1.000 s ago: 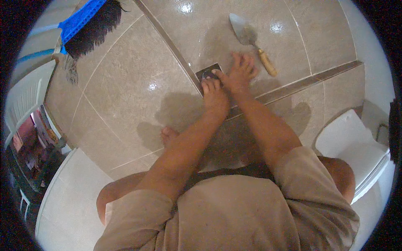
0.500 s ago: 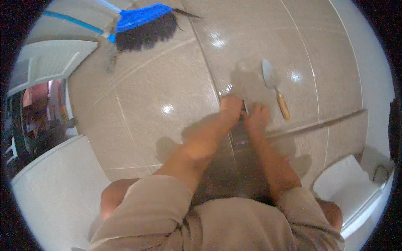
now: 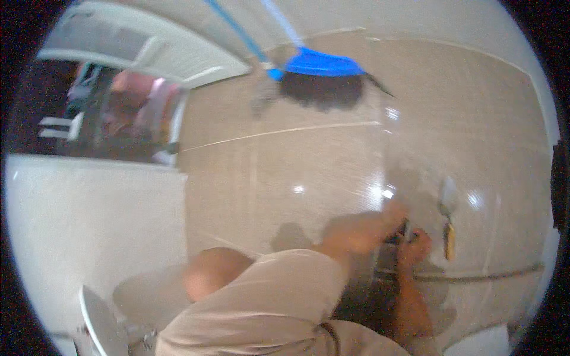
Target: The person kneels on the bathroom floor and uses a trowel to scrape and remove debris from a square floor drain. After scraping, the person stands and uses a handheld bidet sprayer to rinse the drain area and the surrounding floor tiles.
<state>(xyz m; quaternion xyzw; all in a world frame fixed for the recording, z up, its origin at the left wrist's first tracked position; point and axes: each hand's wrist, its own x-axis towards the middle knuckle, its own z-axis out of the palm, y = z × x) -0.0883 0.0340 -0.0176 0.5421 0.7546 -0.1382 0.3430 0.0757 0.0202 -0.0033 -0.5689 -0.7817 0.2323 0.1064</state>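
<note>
My left hand [image 3: 395,216] and my right hand [image 3: 415,244] are close together, low over the tiled floor by the edge of a low step. Between them shows a small dark thing with a pale edge [image 3: 405,230]; blur and the fingers hide what it is. Both hands look closed around it. A trowel with a pointed grey blade and a wooden handle [image 3: 449,240] lies on the tiles just right of my right hand.
A blue broom [image 3: 326,64] with dark bristles stands at the far side, beside a light-blue pole [image 3: 237,29] with a grey mop head. A white door [image 3: 196,56] stands open at the far left. A pale wall [image 3: 95,213] rises on the left.
The view has swung left, so the hands, trowel and broom sit further right and the open doorway shows more. Both hands stay together on the small dark thing.
</note>
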